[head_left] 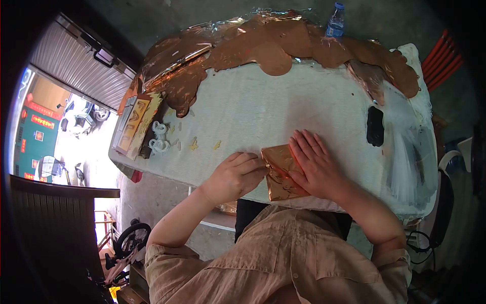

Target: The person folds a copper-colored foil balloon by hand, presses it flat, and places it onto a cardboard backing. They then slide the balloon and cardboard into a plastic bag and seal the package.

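Note:
A square, shiny copper-coloured foil piece (280, 188) lies near the front edge of the white-covered table. My right hand (315, 169) rests flat on its right side, fingers stretched out and pointing away from me. At the left edge of the foil, my left hand (238, 175) is closed in a pinch. Its fingertips meet the foil's edge, where a small bright glint shows. Whether they grip the foil itself or something tiny is hidden. Small yellow cut-out pieces (216, 145) lie to the left of that hand.
Copper-coloured sheets (273, 45) cover the table's far edge, with a water bottle (335, 23) beside them. At left are stacked cards (134, 124) and white coiled rings (159, 137). At right lie a black object (375, 125) and clear plastic sheets (405, 167).

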The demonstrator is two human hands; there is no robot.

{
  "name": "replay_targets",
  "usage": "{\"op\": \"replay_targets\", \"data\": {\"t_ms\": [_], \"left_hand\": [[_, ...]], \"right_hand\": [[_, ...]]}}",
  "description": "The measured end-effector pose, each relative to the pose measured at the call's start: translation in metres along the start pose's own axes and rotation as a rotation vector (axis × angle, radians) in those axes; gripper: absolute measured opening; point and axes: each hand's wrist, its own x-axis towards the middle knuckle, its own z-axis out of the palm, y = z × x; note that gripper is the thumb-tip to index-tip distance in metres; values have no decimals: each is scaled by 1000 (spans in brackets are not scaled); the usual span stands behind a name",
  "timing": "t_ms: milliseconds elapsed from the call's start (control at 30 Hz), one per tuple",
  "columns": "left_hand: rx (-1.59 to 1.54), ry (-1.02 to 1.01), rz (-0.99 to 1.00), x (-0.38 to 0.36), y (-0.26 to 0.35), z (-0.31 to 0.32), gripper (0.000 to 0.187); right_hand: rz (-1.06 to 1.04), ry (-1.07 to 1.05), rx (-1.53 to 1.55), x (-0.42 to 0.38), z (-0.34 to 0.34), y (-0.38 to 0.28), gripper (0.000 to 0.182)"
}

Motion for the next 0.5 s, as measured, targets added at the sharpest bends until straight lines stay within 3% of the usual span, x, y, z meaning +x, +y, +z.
{"op": "replay_targets", "data": {"t_ms": [500], "left_hand": [[19, -69, 50, 6, 1, -2, 24]], "right_hand": [[-2, -5, -1, 0, 0, 0, 70]]}}
